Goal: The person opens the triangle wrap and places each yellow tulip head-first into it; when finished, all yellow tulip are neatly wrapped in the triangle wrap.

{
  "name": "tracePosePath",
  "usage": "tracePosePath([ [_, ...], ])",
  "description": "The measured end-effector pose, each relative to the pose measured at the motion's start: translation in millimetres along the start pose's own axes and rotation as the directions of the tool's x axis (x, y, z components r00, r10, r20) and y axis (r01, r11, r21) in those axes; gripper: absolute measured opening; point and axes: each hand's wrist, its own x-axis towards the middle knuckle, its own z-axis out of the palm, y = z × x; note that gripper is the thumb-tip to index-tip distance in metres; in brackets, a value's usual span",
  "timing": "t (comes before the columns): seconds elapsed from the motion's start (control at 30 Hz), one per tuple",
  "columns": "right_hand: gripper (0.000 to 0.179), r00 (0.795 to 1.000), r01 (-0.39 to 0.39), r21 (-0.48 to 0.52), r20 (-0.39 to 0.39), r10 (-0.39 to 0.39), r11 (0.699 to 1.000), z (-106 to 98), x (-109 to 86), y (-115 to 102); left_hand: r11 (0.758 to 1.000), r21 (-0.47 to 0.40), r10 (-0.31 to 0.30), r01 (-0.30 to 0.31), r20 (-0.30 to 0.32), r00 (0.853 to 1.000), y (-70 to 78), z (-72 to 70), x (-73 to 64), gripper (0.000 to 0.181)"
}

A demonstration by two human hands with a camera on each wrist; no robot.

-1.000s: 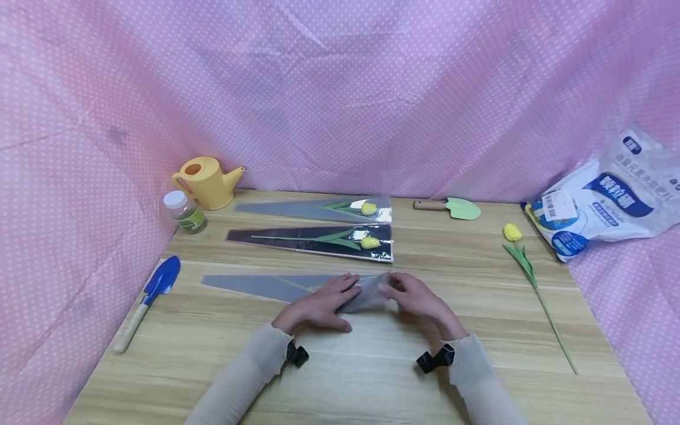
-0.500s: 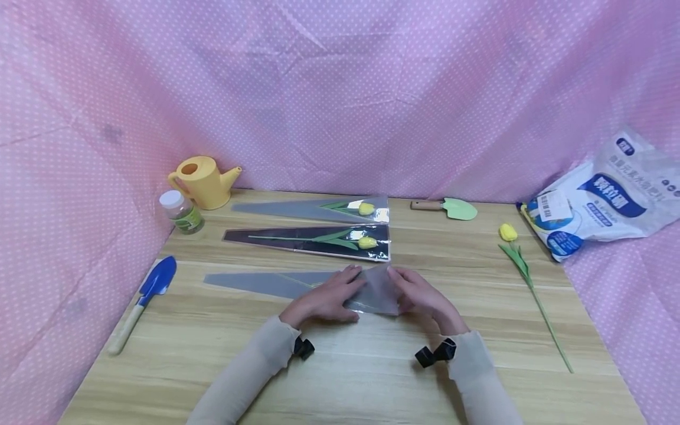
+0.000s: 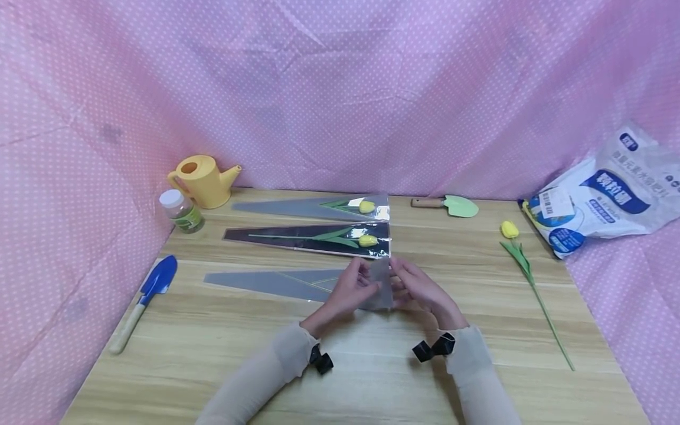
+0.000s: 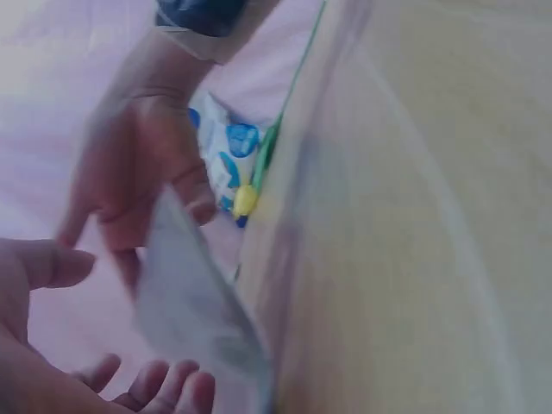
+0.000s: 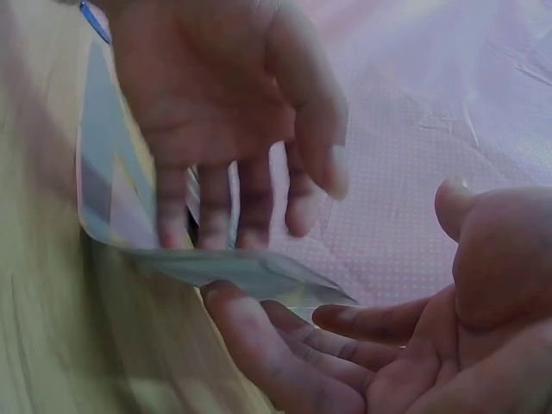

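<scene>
A grey tapered flower sleeve [image 3: 265, 284] with gold lines lies across the near part of the table, its wide right end lifted up. My left hand [image 3: 345, 292] reaches that raised end from the left. In the right wrist view, the left hand's [image 5: 224, 95] fingers point down straight against the sleeve [image 5: 241, 269], thumb apart. From the other side my right hand [image 3: 427, 295] touches the raised end with its fingertips, thumb standing free. In the left wrist view the sleeve's end [image 4: 194, 302] stands between both hands, somewhat blurred.
Behind lie a black sleeve [image 3: 281, 236] and a grey one [image 3: 281, 208], each with a yellow tulip. A loose tulip [image 3: 531, 277] and a fertilizer bag [image 3: 611, 200] are right. A blue trowel [image 3: 159, 276], jar [image 3: 186, 215] and watering can [image 3: 204, 186] stand left; a green trowel [image 3: 461, 206] behind.
The wide end of the near sleeve has been lifted and bent upright. My left hand has moved right, off the flat sleeve, to its raised end; the right hand stays beside it.
</scene>
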Motion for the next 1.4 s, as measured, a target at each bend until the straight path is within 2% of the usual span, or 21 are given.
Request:
tracePosePath([
  [0.1,0.072,1.0,0.001,0.017,0.01,-0.001,1.0,2.3,0.5,-2.8,0.999,-0.015,-0.041,0.04,-0.01,0.999,-2.9,4.0,1.7,0.037],
  [0.23,0.07,1.0,-0.004,0.034,0.021,0.003,0.999,4.4,0.0,-5.7,0.998,-0.006,-0.064,0.064,-0.012,0.998,-4.4,5.7,2.9,0.032],
  [0.5,0.071,1.0,0.01,0.064,0.023,-0.011,0.998,8.6,-0.1,-5.3,0.998,0.006,-0.066,0.066,-0.014,0.998,-3.6,4.5,2.5,0.017],
  [0.7,0.072,1.0,0.003,0.107,0.021,-0.005,0.994,12.7,0.0,-3.9,0.997,0.009,-0.08,0.081,-0.028,0.996,-4.7,4.1,0.3,0.016],
  [0.9,0.073,1.0,0.009,0.109,0.024,-0.011,0.994,14.1,-0.2,-3.3,0.997,0.036,-0.062,0.064,-0.04,0.997,-6.5,3.2,-0.7,0.012],
  [1.0,0.073,0.999,0.01,0.102,0.031,-0.013,0.995,14.1,0.5,-2.3,0.997,0.032,-0.074,0.075,-0.04,0.996,-6.4,1.9,-1.3,0.011],
  [1.17,0.073,0.999,-0.021,0.111,0.032,0.018,0.994,13.8,3.8,0.8,0.995,0.035,-0.092,0.093,-0.035,0.995,-9.0,0.4,0.7,0.014],
  [1.4,0.073,0.999,-0.041,0.106,0.025,0.039,0.993,12.1,6.4,5.9,0.997,0.016,-0.076,0.076,-0.028,0.997,-13.8,-1.3,2.1,0.01],
])
